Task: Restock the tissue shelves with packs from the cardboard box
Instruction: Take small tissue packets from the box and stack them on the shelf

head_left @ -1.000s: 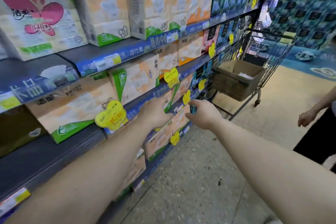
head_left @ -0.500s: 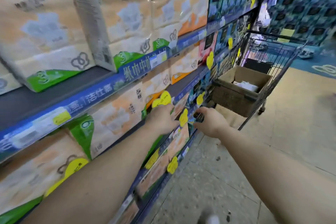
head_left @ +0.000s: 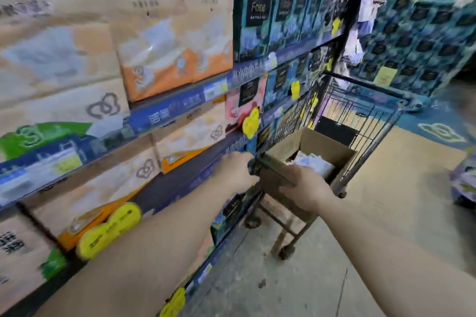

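Hands: left hand (head_left: 235,171) and right hand (head_left: 306,189) reach to the near edge of the cardboard box (head_left: 327,148); grip cannot be told.
Box: in the cart (head_left: 371,121), right of the shelves (head_left: 180,105).
Packs (head_left: 315,163): inside the box.

Big tissue packs (head_left: 175,33) are stacked in rows on the blue-edged shelves (head_left: 167,113). Dark blue packs (head_left: 260,18) are lined up farther along. A cart (head_left: 360,121) is parked on the floor (head_left: 296,278), with a box (head_left: 327,149) set inside it.
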A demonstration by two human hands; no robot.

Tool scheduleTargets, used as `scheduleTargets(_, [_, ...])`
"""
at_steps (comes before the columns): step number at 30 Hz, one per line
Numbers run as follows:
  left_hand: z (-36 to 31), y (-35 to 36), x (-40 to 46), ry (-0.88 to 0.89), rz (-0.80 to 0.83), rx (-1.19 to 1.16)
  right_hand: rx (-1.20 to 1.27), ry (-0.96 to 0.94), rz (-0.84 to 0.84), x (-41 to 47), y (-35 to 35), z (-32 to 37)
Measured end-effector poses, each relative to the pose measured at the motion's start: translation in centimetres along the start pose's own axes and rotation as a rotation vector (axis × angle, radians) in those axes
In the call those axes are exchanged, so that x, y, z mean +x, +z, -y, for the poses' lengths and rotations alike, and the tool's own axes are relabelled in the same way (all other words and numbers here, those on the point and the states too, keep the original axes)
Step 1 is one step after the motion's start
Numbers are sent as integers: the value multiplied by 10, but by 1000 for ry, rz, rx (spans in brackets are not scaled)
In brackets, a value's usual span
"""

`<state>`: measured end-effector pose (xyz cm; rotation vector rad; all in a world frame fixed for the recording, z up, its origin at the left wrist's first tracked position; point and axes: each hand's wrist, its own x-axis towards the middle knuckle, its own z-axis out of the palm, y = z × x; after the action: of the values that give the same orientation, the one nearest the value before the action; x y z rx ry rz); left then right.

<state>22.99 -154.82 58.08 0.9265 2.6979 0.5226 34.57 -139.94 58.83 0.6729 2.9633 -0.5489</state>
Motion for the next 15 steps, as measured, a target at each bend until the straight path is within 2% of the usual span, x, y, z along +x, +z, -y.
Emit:
scheduleTargets(10, [-83, 56, 228, 79, 34, -23, -40, 141, -79, 166, -46, -144])
scheduleTargets(15, [-114, 67, 347, 78, 90, -96, -75, 165, -30, 261, -76, -203])
